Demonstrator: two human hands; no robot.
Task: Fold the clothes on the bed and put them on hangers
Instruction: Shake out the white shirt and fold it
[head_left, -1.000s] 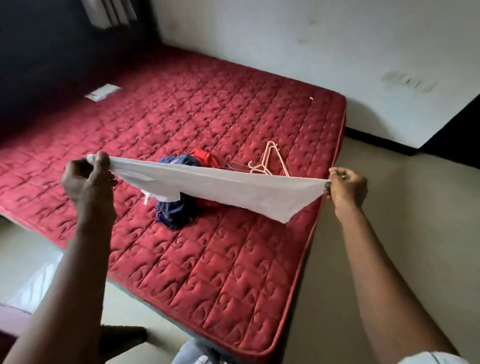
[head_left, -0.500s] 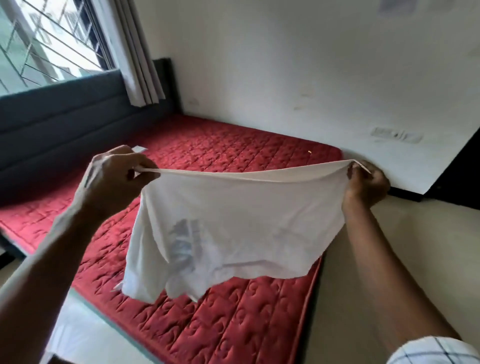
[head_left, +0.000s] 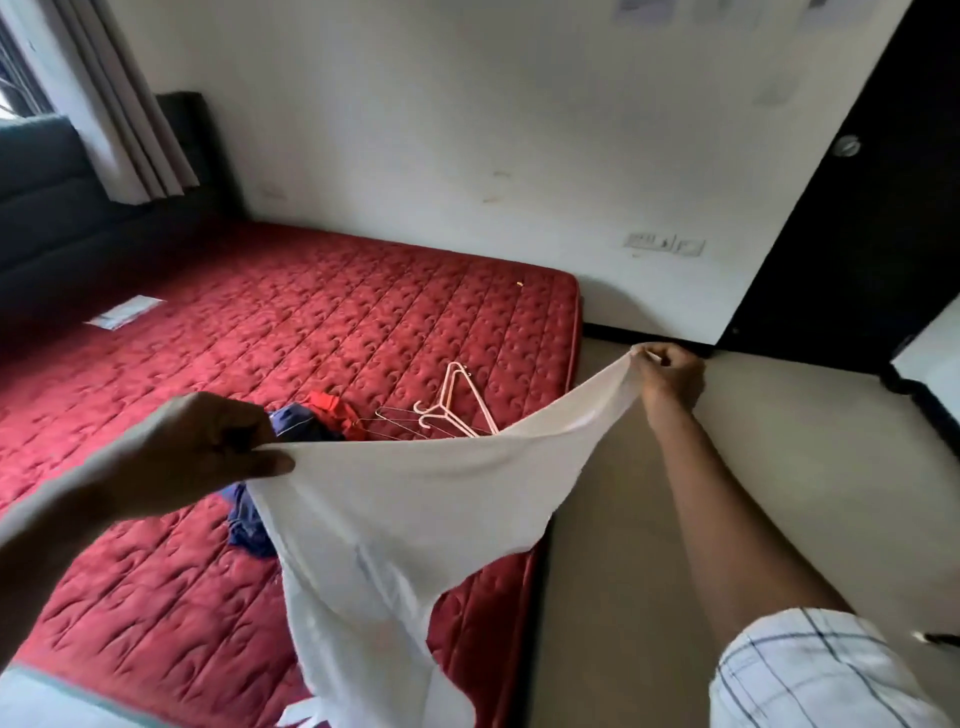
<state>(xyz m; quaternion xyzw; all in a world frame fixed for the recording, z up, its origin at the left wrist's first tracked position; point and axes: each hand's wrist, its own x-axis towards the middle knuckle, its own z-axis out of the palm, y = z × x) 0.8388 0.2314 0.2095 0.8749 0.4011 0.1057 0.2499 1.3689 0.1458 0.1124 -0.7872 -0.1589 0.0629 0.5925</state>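
Left hand is hovering over the red bed, right hand just off its edge, each pinching the white garment stretched between them. Beyond the hands, blue and red clothes are lying beside pink hangers, possibly wire ones too.

Blue garment (hangers too) partly behind white cloth

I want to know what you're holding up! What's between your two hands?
In the head view, a white garment hangs stretched between them: the left hand pinches one end of its top edge, the right hand the other.
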